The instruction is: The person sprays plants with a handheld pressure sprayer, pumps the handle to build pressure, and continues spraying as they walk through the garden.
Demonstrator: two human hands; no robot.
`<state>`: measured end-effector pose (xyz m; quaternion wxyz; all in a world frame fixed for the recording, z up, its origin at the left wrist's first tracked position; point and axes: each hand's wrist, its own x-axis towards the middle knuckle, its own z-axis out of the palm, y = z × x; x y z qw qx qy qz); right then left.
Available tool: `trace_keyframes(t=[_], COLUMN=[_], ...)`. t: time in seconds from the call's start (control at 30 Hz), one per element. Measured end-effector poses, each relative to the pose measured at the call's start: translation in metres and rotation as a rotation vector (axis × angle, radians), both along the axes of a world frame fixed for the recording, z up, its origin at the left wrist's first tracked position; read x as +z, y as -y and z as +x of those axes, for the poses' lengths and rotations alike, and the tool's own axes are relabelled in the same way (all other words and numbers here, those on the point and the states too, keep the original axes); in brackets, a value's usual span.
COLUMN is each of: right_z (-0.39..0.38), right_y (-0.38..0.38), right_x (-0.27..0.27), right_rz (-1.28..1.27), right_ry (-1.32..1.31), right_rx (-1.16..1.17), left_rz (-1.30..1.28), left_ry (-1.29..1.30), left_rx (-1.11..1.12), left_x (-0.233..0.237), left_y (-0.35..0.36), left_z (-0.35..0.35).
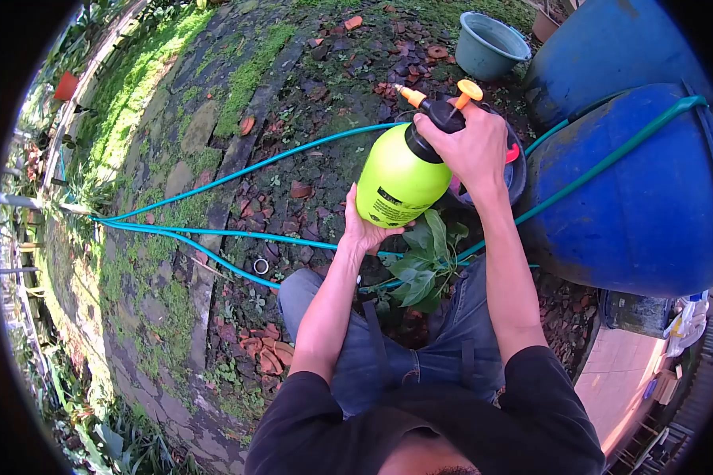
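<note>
A lime-green spray bottle [400, 174] with a black head, an orange nozzle and an orange pump knob is held tilted in front of me, its nozzle toward the upper left. My left hand [363, 227] supports the bottle at its base, fingers curled beneath it. My right hand [471, 146] grips the black head from the right side, close to the pump knob. Just below the bottle, a leafy green plant [424, 265] stands between my knees. A dark round container with something pink-red in it is partly hidden behind my right wrist.
Two big blue barrels [626, 190] stand at the right, with a green hose [610, 162] across one. A grey-green bucket [491, 47] sits at the upper right. Turquoise hoses [238, 174] run over mossy ground to the left. Broken terracotta pieces [265, 348] lie beside my left leg.
</note>
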<state>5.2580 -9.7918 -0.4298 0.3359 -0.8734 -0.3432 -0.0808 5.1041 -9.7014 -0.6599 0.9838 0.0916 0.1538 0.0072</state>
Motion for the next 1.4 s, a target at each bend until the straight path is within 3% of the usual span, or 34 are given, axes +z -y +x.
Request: trace_keyframes(t=[0.17, 0.33, 0.4, 0.67, 0.8, 0.9, 0.93, 1.03, 1.23, 1.4], right_z=[0.008, 0.017, 0.015, 0.023, 0.004, -0.002, -0.002, 0.003, 0.001, 0.012], right_y=[0.005, 0.017, 0.018, 0.016, 0.004, 0.000, 0.000, 0.002, 0.004, 0.016], right_x=[0.000, 0.012, 0.014, -0.006, -0.014, -0.016, -0.017, -0.016, -0.012, 0.004], right_rz=[0.029, 0.069, 0.036, 0.039, 0.024, 0.022, 0.028, 0.000, 0.015, 0.064], right_ry=[0.071, -0.025, -0.051, -0.068, 0.014, -0.009, -0.004, -0.072, -0.009, -0.060], right_rx=[0.277, 0.391, 0.359, -0.054, -0.087, -0.097, -0.092, -0.048, 0.100, -0.055], left_rz=[-0.063, -0.064, -0.041, 0.123, 0.238, 0.394, 0.409, 0.425, 0.266, 0.230], left_ry=[0.006, -0.025, -0.046, -0.040, -0.133, -0.158, -0.274, -0.353, -0.289, -0.046], left_rx=[-0.163, -0.282, -0.354, -0.225, 0.009, 0.020, 0.030, -0.039, -0.161, -0.068], left_x=[0.007, 0.003, 0.001, -0.014, -0.026, -0.035, -0.012, -0.010, -0.025, -0.033], left_y=[0.003, -0.004, -0.003, -0.013, -0.006, -0.016, -0.011, -0.012, -0.021, -0.018], left_z=[-0.004, -0.004, -0.003, -0.002, 0.003, 0.001, 0.003, 0.000, -0.008, -0.006])
